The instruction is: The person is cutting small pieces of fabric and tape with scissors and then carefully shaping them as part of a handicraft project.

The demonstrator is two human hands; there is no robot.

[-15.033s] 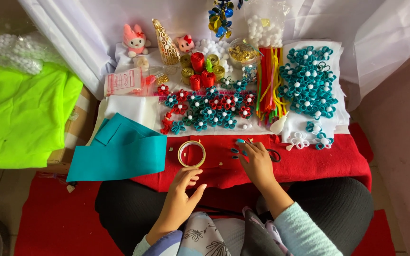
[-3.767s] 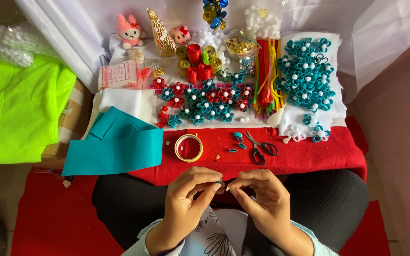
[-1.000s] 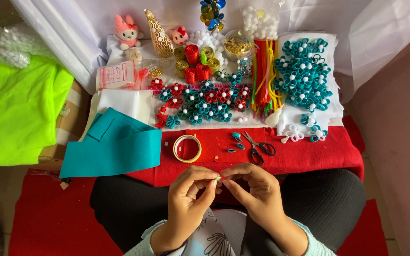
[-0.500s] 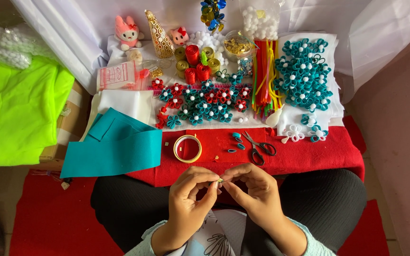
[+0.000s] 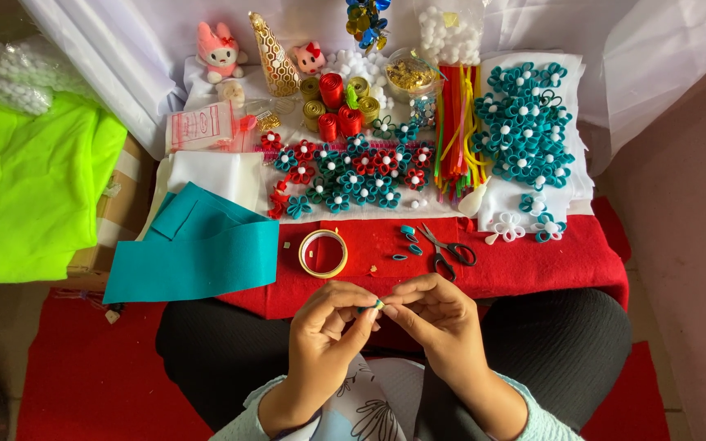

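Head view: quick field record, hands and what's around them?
left hand: pinches small teal folded piece at fingertips
right hand: pinches the same piece
nearest: round yellow tape roll, black-handled scissors
surface: red felt cloth
left side: teal felt sheet
behind: teal and red felt flowers

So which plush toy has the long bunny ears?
The pink-and-white plush toy at the far left of the back row; the smaller plush beside the gold cone has a red bow instead.

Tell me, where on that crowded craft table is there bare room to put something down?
Bare red cloth lies right of the scissors, below the teal flowers. A smaller gap sits between the tape roll and scissors. The white sheet behind is crowded.
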